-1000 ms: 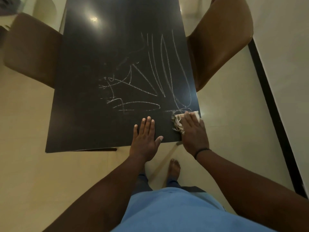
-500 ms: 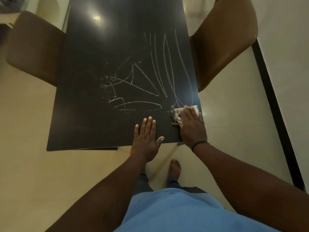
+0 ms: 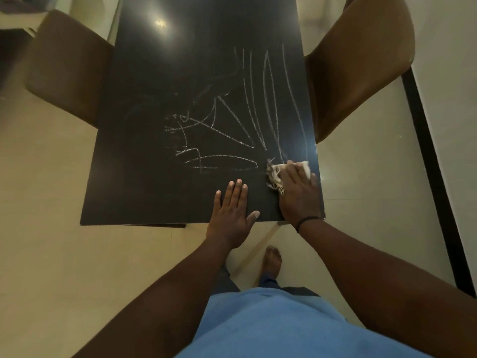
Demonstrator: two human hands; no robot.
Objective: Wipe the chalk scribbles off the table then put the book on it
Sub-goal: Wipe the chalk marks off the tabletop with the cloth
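Head | two hands: left hand (image 3: 231,211) flat | right hand (image 3: 299,195) presses one cloth (image 3: 277,174)

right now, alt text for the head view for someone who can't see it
A person's right hand presses a pale frayed cloth on a dark table at the edge of white chalk scribbles. Their left hand lies flat at the near edge, with brown chairs either side.
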